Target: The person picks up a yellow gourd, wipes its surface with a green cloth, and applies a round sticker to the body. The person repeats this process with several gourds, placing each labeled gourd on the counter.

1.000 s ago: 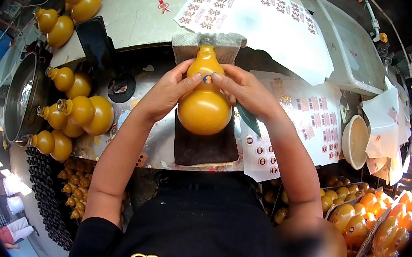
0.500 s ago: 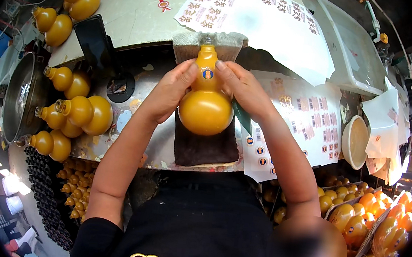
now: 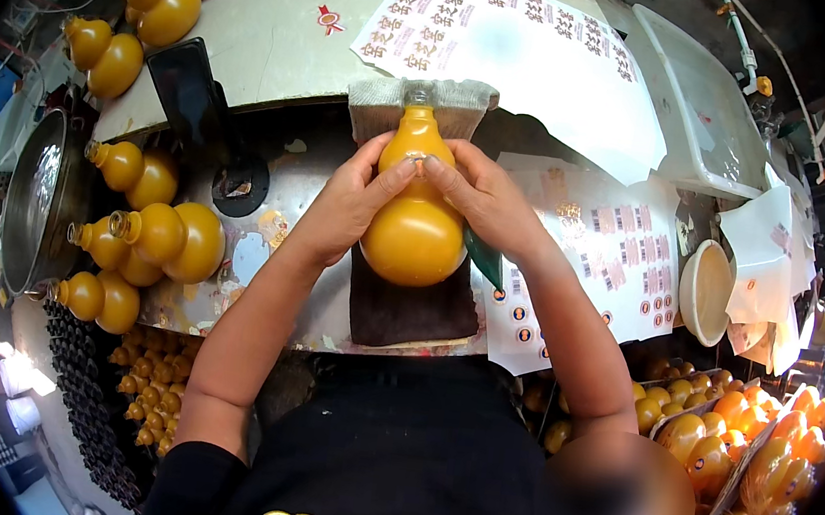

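Note:
A yellow gourd-shaped bottle (image 3: 415, 238) lies in front of me, its clear glass neck pointing away and resting on a grey cloth pad (image 3: 469, 105). My left hand (image 3: 357, 191) wraps the left side of its upper bulb and waist. My right hand (image 3: 484, 197) closes round the right side. Both thumbs press side by side on the bottle's upper face, nearly hiding the small round sticker there. Beside the right palm a dark green pointed piece (image 3: 482, 262) sticks out; whether the hand holds it is hidden. Under the bottle's base end lies a dark cloth pad (image 3: 412, 313).
Sheets of round and barcode stickers (image 3: 624, 250) lie to the right, a large printed sheet (image 3: 514, 57) beyond. A phone on a stand (image 3: 188, 98) and several gourd bottles (image 3: 158, 236) are at left. A white bowl (image 3: 707, 288) and crates of bottles (image 3: 706, 429) stand at right.
Both thumbs have slid toward me and together, from the sides of the upper bulb onto the round sticker, which showed plainly before. The bottle has shifted slightly toward me.

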`<state>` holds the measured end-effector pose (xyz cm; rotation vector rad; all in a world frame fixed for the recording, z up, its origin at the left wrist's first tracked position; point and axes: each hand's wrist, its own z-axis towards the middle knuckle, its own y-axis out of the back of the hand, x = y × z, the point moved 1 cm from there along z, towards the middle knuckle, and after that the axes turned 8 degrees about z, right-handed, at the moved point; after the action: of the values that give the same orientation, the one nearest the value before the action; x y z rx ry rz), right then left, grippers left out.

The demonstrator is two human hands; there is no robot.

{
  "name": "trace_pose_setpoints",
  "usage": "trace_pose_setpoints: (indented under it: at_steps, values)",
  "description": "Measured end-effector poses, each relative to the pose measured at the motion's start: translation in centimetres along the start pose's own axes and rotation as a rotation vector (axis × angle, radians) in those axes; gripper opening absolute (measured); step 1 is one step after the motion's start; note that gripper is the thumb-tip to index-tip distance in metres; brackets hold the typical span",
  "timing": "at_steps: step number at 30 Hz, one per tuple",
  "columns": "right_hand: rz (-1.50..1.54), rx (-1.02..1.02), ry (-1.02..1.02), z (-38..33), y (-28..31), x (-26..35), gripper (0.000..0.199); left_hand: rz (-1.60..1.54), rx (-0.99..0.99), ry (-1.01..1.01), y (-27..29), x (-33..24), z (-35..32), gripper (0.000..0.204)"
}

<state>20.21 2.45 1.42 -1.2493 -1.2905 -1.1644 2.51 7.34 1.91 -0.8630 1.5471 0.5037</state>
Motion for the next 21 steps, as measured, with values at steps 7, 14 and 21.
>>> trace_pose_setpoints:
  at_steps: [7,14,21]
  values:
    - [0.081,0.04,-0.027,-0.07,0.01,0.05,0.056,-0.048,0.006,0.001,-0.14,-0.16,-0.19,0.057]
    - [0.077,0.061,-0.07,-0.03,0.17,0.55,0.055,-0.059,-0.007,-0.008,-0.31,-0.27,-0.23,0.055]
    - [0.046,0.059,-0.052,-0.36,0.31,0.75,0.055,-0.067,-0.011,0.0,-0.33,-0.26,-0.19,0.054]
